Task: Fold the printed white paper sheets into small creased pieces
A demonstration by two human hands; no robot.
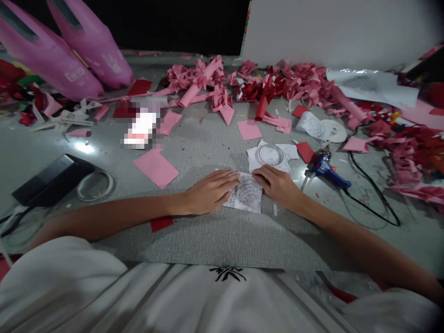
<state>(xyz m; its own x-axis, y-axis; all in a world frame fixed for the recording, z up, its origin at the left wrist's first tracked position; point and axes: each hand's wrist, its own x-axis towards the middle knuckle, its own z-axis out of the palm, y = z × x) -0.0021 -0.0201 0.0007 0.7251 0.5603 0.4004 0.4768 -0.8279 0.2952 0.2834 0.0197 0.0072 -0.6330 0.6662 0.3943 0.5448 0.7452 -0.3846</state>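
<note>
A small white sheet of paper [247,194] with dense dark scribbles lies on the grey textured table in front of me. My left hand [210,192] rests across its left side, fingers stretched out over the top edge. Bent fingers of my right hand [277,185] grip its upper right corner; the thumb is mostly hidden. Just beyond my right hand, a clear roll of tape [271,155] sits on another scribbled white paper [255,162]. To the right lies a blue glue gun [328,170] with a black cord.
Pink paper squares [157,167] lie to the left, near a lit phone [141,127]. A black box [52,180] and a tape roll [95,186] are at far left. Pink bottles [93,44] stand behind. Pink and red folded paper pieces [204,78] line the back and right.
</note>
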